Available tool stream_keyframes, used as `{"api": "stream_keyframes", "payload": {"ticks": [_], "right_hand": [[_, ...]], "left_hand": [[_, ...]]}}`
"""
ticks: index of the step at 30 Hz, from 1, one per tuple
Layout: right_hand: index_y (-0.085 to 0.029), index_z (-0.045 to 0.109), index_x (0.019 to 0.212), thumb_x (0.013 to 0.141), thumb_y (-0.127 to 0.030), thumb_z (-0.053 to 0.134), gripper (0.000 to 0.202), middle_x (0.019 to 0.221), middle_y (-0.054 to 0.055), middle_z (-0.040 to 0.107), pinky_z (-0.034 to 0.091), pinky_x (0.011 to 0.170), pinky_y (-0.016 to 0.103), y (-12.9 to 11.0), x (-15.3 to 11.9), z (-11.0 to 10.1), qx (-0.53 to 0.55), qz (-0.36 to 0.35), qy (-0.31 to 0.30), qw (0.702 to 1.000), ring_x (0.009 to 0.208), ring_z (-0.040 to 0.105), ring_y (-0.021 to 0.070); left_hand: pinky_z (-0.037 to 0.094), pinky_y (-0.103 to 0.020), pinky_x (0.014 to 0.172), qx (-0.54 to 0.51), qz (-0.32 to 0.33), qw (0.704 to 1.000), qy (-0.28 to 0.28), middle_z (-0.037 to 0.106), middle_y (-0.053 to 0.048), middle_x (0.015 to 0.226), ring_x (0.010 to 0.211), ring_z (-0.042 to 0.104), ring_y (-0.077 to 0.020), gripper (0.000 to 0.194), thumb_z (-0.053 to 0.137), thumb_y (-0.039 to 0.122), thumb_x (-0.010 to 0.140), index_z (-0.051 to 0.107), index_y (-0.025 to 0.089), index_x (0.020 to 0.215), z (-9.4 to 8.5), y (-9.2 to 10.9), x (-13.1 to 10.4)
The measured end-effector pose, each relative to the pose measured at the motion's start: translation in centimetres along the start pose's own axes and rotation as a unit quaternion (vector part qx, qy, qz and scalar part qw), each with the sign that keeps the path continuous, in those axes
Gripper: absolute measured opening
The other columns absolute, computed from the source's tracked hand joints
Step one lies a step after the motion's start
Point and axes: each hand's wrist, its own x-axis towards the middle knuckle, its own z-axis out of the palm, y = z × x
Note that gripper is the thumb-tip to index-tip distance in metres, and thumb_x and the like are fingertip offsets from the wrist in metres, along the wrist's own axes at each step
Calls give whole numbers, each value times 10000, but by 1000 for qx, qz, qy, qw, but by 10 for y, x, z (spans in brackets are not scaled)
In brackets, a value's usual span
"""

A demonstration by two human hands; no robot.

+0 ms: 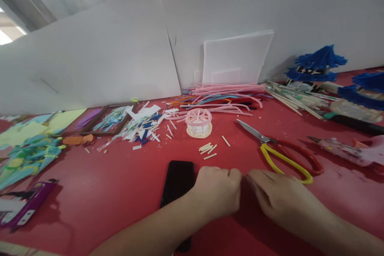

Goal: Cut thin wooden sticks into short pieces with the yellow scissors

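My left hand (219,188) is closed in a loose fist over the red table, beside a black phone (177,182) that lies partly under my forearm. Close to it on the right, my right hand (277,196) has its fingers curled and pressed together. Whatever either hand pinches, if anything, is hidden. Ahead of them lie several short cut sticks (207,149). Behind the sticks stands a small round model (199,124) with a pink spoked ring on top and a pale base. Scissors (270,144) with one red and one yellow handle lie open beyond my right hand.
A glue gun (345,150) lies at the right, near blue-roofed models (318,64) and wooden sticks (295,98). Pink craft stems (228,90) are piled at the back. Scraps (147,122), a framed tray (90,129) and a purple power strip (28,206) are left.
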Motion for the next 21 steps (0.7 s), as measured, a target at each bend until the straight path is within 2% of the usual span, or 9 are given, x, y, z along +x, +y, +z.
{"api": "stream_keyframes", "payload": {"ticks": [3, 7, 10, 15, 18, 21], "right_hand": [[-252, 490, 644, 892, -93, 370, 318, 484, -32, 556, 342, 407, 268, 1, 3, 1, 2, -5, 5, 1000, 378, 540, 123], [-230, 588, 767, 932, -83, 316, 350, 692, 19, 720, 453, 488, 240, 14, 5, 0, 9, -11, 8, 1000, 532, 663, 129], [-227, 632, 862, 974, -139, 345, 321, 759, 15, 752, 507, 552, 244, 24, 7, -3, 13, -29, 9, 999, 629, 710, 141], [-229, 642, 821, 990, -164, 350, 343, 764, 33, 762, 517, 561, 266, 24, 18, -7, 10, -73, 12, 997, 633, 711, 155], [-217, 659, 886, 977, -154, 381, 299, 779, 33, 765, 537, 593, 261, 15, 28, -9, 48, -53, 28, 997, 654, 716, 153], [-223, 667, 952, 977, -172, 396, 277, 822, 34, 776, 550, 617, 262, 7, 37, -11, 99, -6, 44, 994, 690, 726, 155]], "left_hand": [[614, -422, 719, -4, -17, 1000, 1, 770, -134, 906, 862, 769, -321, 215, 475, 149, 901, 635, 143, 1044, -1, 0, 1], [603, -423, 732, -20, -36, 999, 21, 774, -121, 952, 898, 765, -314, 264, 386, 171, 975, 610, 162, 1113, -2, -4, 2], [581, -406, 711, -37, -27, 998, 45, 771, -115, 965, 890, 757, -310, 284, 342, 251, 1017, 600, 173, 1108, -1, -7, 2], [455, -313, 587, -98, -34, 990, 98, 727, -69, 815, 702, 696, -241, 210, 373, 272, 986, 566, 196, 953, 6, -12, 1], [352, -282, 551, -204, -25, 965, 163, 576, 4, 654, 581, 551, -167, 192, 374, 250, 956, 441, 225, 777, 8, -18, 0], [307, -273, 542, -352, 22, 910, 219, 385, 46, 590, 540, 391, -136, 278, 324, 280, 971, 299, 242, 697, 7, -22, -2]]}}
